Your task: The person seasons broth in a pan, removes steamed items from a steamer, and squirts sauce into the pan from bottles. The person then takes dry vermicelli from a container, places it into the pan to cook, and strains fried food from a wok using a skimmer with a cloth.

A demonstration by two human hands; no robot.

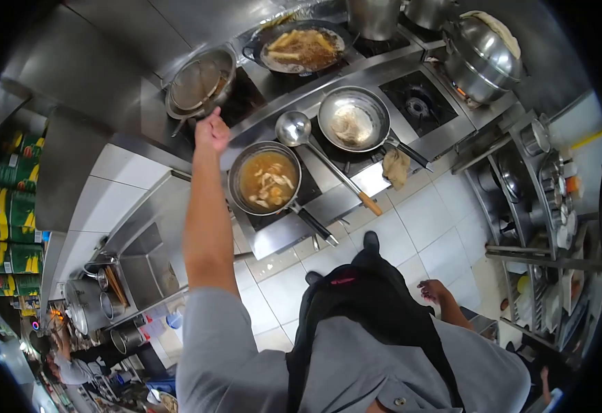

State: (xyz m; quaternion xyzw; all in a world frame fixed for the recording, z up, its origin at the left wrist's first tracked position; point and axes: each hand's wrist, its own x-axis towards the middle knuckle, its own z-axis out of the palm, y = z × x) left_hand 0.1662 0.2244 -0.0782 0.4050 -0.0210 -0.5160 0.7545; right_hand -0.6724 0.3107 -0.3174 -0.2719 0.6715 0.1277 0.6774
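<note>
My left hand stretches forward to the back left of the stove, its fingers closed. It is right beside a metal pan with a round mesh strainer resting in it. What the fingers grip is hidden. Nearer to me, a frying pan holds brown broth with pale pieces. To its right lies a steel ladle with a wooden handle. Another pan contains a little pale liquid or residue. My right hand hangs low at my side, holding nothing, with loosely curled fingers apart.
A wok of bubbling oil with yellow sticks stands at the back. A large steel pot is at the back right. A cloth hangs over the stove's front edge. Metal shelves stand right; a sink and stacked cans are left.
</note>
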